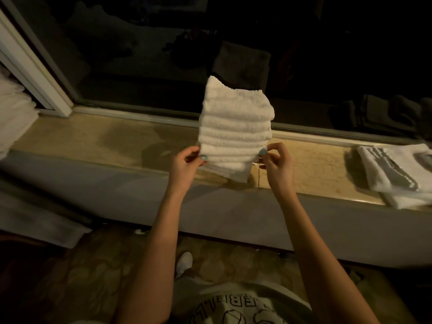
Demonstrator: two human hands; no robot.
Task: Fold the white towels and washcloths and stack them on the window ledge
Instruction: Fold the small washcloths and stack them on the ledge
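A tall stack of folded white washcloths (236,127) stands on the beige window ledge (105,141), in the middle of the view. My left hand (187,164) pinches the near left corner of a washcloth low in the stack. My right hand (277,162) pinches the near right corner of the same layer. Both thumbs lie on top of the cloth. Folded white towels with grey stripes (395,174) lie on the ledge at the far right.
A dark window pane (163,54) runs behind the ledge and mirrors the stack. White linen (14,118) is piled at the left edge beside a white frame. A white cloth (42,223) lies low at the left. My shoe (184,263) stands on patterned carpet.
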